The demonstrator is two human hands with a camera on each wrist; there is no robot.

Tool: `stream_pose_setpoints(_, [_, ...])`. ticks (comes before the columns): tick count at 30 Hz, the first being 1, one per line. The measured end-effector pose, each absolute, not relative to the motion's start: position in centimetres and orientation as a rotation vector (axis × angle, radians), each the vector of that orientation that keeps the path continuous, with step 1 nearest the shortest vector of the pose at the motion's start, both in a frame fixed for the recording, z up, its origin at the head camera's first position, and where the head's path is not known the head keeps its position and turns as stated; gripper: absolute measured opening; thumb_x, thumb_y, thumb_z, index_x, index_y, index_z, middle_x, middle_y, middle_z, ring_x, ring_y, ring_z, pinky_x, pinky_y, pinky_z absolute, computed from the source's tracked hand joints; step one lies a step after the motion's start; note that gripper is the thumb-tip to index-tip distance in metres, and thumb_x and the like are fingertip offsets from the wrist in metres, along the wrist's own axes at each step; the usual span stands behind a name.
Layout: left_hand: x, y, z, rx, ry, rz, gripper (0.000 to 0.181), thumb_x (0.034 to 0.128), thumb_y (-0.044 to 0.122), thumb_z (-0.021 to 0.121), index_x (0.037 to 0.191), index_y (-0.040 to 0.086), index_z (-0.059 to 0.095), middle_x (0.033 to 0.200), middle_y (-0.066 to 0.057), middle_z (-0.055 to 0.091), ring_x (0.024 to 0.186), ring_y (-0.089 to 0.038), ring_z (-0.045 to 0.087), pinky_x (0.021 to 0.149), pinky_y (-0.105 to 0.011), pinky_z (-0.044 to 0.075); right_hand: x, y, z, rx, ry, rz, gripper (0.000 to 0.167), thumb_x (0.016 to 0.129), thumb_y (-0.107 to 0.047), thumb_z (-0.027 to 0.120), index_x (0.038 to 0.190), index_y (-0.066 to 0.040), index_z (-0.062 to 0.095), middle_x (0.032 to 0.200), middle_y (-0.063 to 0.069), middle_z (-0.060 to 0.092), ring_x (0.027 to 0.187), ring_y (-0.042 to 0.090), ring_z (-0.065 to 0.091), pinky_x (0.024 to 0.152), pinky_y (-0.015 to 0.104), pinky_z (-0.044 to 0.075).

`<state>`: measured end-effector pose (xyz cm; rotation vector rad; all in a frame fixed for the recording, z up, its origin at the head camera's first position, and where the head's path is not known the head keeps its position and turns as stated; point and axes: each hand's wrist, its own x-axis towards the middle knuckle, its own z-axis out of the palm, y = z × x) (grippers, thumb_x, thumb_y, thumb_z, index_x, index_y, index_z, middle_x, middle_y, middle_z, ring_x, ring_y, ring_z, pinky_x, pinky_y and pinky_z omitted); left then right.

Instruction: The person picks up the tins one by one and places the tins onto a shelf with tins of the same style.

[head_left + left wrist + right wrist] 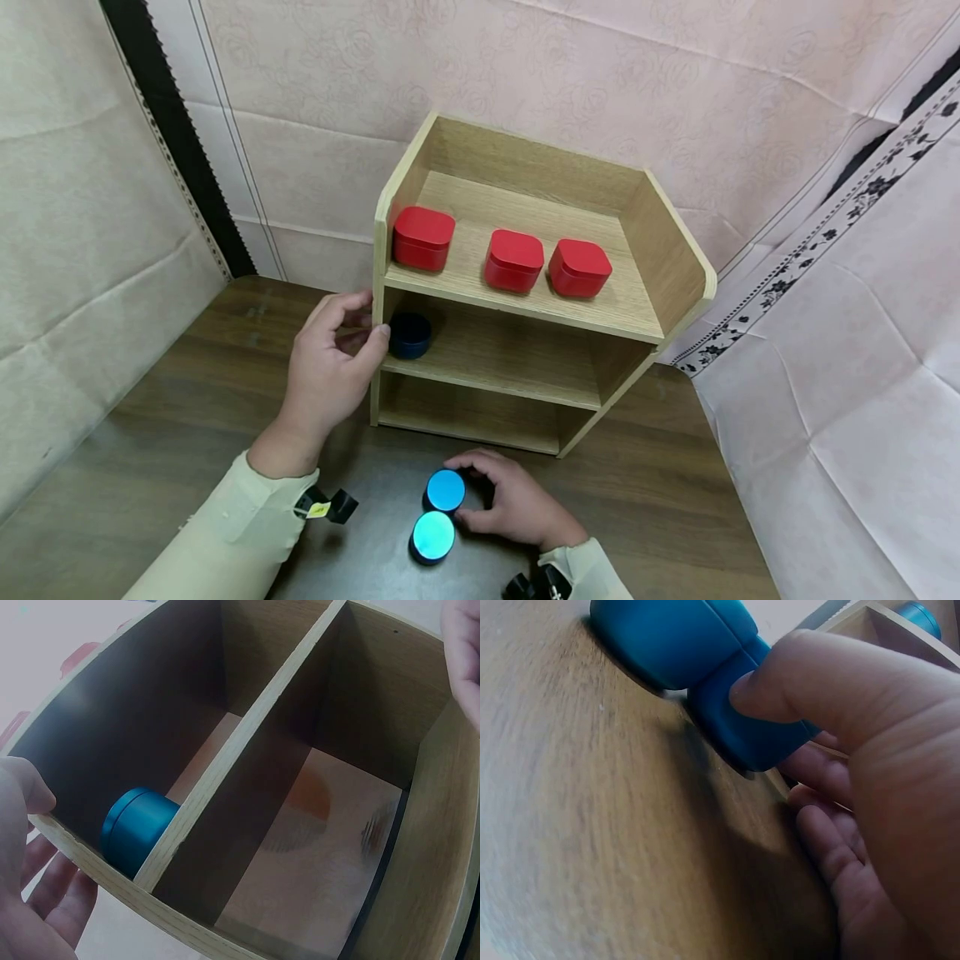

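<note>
The right hand pinches the farther blue tin, upright at its nine o'clock on the tabletop; the nearer tin stands just beside, toward seven. The left hand, farther off at the pinched tin's ten-thirty, grips the wooden shelf's side.

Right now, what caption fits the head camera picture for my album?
Left hand grips the wooden shelf, right hand holds a blue container, and three red boxes sit on top.

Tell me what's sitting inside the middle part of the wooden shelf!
One round blue container stands at the left end of the middle shelf. It looks closed, so its inside is hidden.
</note>
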<state>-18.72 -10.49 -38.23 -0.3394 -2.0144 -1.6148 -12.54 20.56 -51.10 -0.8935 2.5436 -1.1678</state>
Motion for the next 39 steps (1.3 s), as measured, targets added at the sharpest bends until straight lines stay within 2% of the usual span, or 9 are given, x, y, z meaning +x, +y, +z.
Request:
stream_pose_setpoints(5, [-18.67,-10.47,-38.20,-0.340,-2.017,-1.614,0.041,0.1027,0.009,0.077,0.144,0.005,0.072,0.130,-0.009,0.069,0.112,-0.013,0.067,0.093,-0.011,0.059,-12.55,20.66,-51.19,-0.891,2.545,-1.164,0.060,0.096,-0.022,0.090,0.150,-0.032,0.066,0.148,-0.017,0.069,0.134,0.012,0.067,0.117,0.035,0.055])
stream_pose_setpoints(12, [-18.67,-10.45,-38.24,-0.341,-2.031,-1.601,0.041,0.1037,0.010,0.077,0.144,0.006,0.071,0.131,-0.009,0.069,0.112,-0.014,0.067,0.093,-0.010,0.058,-12.56,20.66,-51.29,-0.887,2.541,-1.157,0.060,0.096,-0.023,0.091,0.151,-0.028,0.067,0.148,-0.017,0.069,0.134,0.012,0.067,0.117,0.035,0.055])
stream_pose_setpoints(29, [-18.63,-10.53,-38.26,-0.335,-2.023,-1.602,0.041,0.1030,0.009,0.077,0.143,0.005,0.071,0.130,-0.009,0.069,0.111,-0.014,0.067,0.093,-0.010,0.058,-12.43,20.67,-51.19,-0.855,2.530,-1.166,0.057,0.097,-0.027,0.090,0.149,-0.031,0.067,0.146,-0.018,0.070,0.133,0.011,0.067,0.116,0.034,0.055])
stream_pose_setpoints(39, [-18.79,-10.52,-38.32,-0.333,-2.026,-1.594,0.040,0.1039,0.011,0.077,0.143,0.007,0.072,0.130,-0.007,0.069,0.111,-0.014,0.067,0.093,-0.010,0.058,-12.53,20.86,-51.18,-0.811,2.518,-1.185,0.056,0.098,-0.032,0.090,0.147,-0.042,0.065,0.144,-0.021,0.069,0.129,0.009,0.066,0.114,0.033,0.055])
